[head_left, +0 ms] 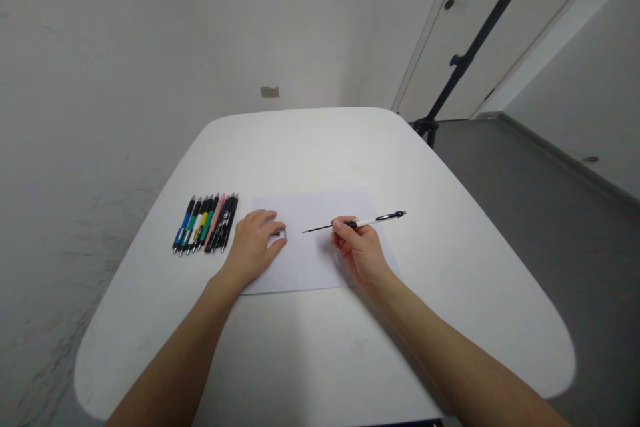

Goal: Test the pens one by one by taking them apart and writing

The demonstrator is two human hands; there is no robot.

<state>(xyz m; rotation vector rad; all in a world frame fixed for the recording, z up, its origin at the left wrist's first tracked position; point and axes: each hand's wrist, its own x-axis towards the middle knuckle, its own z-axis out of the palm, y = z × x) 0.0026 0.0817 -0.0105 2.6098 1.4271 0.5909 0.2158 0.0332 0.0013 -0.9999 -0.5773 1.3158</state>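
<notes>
your right hand (361,252) pinches a slim white-and-black pen (367,221) over a white paper sheet (310,260); your curved left hand (253,247) cups a small grey object (278,232) beside a row of multicoloured pens (205,223).

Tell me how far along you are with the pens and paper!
Done so far: no marks show on the white paper. In hand: the right hand holds a white-and-black pen over it, and the left hand rests on it. Left: a row of coloured pens lies beside it.
</notes>
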